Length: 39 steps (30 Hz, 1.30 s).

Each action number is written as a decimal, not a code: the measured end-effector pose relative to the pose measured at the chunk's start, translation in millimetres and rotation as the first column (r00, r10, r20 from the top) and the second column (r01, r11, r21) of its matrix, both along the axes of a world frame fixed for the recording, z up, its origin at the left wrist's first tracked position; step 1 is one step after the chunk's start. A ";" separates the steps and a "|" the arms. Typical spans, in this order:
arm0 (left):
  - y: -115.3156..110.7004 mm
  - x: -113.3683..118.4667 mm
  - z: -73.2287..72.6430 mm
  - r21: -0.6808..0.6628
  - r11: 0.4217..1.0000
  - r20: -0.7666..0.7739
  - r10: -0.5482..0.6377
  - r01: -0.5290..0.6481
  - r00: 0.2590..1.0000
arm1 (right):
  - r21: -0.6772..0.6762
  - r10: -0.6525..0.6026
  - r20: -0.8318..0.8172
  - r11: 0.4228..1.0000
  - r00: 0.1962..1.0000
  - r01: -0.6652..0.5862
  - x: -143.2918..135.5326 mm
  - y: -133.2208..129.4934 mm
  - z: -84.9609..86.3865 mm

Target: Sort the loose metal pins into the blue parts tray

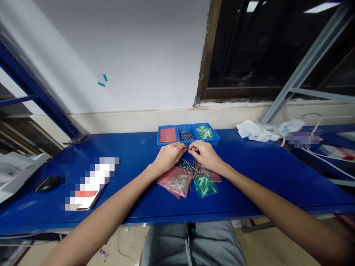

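grey trousers (194,244) at the bottom; at centre, on the blue tabletop (133,155), left hand (168,157) and right hand (205,155) pinch closed on one thin metal pin (187,149) above the loose pin pile (188,167).

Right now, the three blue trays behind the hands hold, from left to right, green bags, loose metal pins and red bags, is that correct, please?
Not quite: the head view shows the order reversed. The left tray holds red bags, the middle tray loose metal pins, and the right tray green bags.
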<state>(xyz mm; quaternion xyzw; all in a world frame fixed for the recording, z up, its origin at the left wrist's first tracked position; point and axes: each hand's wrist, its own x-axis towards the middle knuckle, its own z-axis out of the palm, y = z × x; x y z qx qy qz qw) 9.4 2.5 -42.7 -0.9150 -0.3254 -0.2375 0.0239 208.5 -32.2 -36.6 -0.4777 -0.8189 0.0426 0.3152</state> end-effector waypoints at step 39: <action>-1.4 1.2 -1.3 0.168 0.985 0.362 -0.088 0.028 0.928 | 0.193 0.030 -0.028 0.981 0.999 -0.024 -3.8 -8.8 4.0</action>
